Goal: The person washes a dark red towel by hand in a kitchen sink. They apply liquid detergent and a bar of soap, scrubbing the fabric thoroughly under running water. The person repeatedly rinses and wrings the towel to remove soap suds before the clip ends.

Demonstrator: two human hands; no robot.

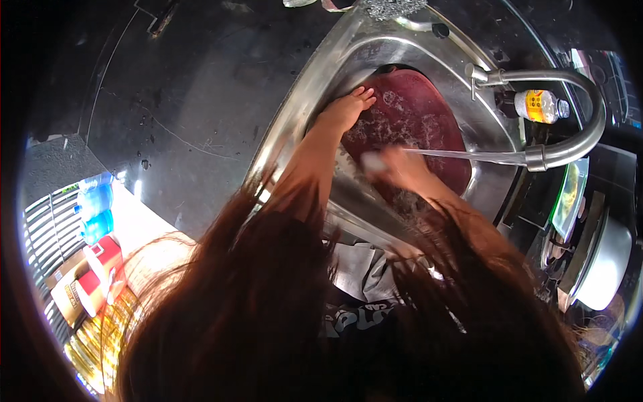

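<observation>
A dark red tray or board (417, 110) with rounded corners leans in a stainless steel sink (490, 211), its face wet and streaked with suds. My left hand (346, 111) holds its left edge, fingers laid over the face; the thumb is hidden. Lower on the board, my right hand (406, 168) is blurred and presses a whitish object (373, 162), probably a sponge. Water (467, 155) runs from the curved metal faucet (598, 110) toward the right hand. Long hair hangs over both forearms and hides part of the sink's near side.
Black countertop (201, 100) extends left of the sink. A silvery metal scrubber (394, 7) lies at the far corner. Beside the faucet is an uncapped plastic bottle (537, 106). A white basin (605, 266) stands at right. Blue water bottles (98, 213) and red boxes (104, 259) are at lower left.
</observation>
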